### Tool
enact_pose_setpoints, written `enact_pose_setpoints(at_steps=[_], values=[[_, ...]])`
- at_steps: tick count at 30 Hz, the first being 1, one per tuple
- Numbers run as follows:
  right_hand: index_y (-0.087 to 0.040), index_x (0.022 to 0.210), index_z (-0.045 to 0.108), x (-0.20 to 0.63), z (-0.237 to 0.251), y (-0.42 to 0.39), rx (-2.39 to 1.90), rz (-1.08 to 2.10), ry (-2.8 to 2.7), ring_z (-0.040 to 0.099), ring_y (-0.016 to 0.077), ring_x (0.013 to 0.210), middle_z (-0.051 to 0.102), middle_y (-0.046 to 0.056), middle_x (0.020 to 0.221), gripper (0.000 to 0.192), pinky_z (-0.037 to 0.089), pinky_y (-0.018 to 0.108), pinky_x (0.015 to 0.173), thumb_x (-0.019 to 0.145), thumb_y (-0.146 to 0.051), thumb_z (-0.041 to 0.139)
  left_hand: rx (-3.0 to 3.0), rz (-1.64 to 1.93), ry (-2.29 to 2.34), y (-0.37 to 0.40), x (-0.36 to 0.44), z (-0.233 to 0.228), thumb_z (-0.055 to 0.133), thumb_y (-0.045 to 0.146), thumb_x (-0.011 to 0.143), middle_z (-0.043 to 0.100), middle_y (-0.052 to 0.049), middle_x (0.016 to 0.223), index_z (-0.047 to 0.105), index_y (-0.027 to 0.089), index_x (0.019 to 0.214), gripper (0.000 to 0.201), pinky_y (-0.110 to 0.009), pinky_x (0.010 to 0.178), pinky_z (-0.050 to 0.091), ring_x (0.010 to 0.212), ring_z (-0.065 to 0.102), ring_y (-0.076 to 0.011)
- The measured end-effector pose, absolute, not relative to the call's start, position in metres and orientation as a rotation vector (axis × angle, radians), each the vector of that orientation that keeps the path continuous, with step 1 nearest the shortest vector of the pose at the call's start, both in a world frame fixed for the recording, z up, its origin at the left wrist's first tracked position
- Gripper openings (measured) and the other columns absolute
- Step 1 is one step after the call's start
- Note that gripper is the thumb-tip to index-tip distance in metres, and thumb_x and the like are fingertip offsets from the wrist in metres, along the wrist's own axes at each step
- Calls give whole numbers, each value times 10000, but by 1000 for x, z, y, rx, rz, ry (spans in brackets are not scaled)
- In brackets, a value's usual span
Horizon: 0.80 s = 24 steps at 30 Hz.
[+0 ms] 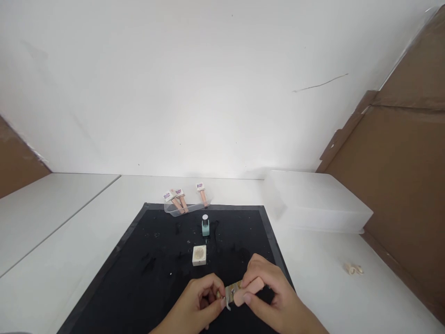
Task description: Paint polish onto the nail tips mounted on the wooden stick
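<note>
Peach bar (253, 290), one: flat, matte, rounded at the lower-left end; located lower centre-right of frame. Right hand (270, 286): grip closed on the bar, thumb against fingers. Grey-brown piece (229, 294), one: shiny in places, its left end pinched in the grip of the left hand (201, 300). Clear tray (195, 208), upper centre of the desk: three peach sticks (203, 197) with white printed heads. Bar's long axis: slanting, lower left to upper right.

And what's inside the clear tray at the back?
At least three pink strips with white labels sit in the clear tray, tops sticking out; anything beneath them is covered.
</note>
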State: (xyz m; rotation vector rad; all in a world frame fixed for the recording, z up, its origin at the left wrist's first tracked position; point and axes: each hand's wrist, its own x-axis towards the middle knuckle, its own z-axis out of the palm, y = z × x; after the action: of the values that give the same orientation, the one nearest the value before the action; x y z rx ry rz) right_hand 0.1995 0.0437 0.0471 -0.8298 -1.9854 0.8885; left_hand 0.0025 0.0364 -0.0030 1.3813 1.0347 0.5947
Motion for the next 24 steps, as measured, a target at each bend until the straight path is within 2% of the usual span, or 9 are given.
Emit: enact_pose_setpoints(at_steps=[13, 24], values=[[-196, 756, 557, 198, 43, 45, -905, 753, -2097, 512, 155, 680, 611, 6, 715, 125, 399, 285, 640, 827, -94, 546, 1379, 558, 1061, 38, 3, -2, 581, 408, 736, 456, 42, 606, 538, 161, 749, 251, -207, 405, 363, 486, 396, -85], [-204, 802, 566, 205, 37, 48, -999, 761, -1830, 513, 154, 616, 523, -3, 682, 52, 391, 263, 559, 833, -184, 529, 1353, 588, 1056, 39, 2, -2, 608, 377, 733, 429, 55, 608, 513, 173, 765, 228, -200, 419, 359, 515, 372, -87]])
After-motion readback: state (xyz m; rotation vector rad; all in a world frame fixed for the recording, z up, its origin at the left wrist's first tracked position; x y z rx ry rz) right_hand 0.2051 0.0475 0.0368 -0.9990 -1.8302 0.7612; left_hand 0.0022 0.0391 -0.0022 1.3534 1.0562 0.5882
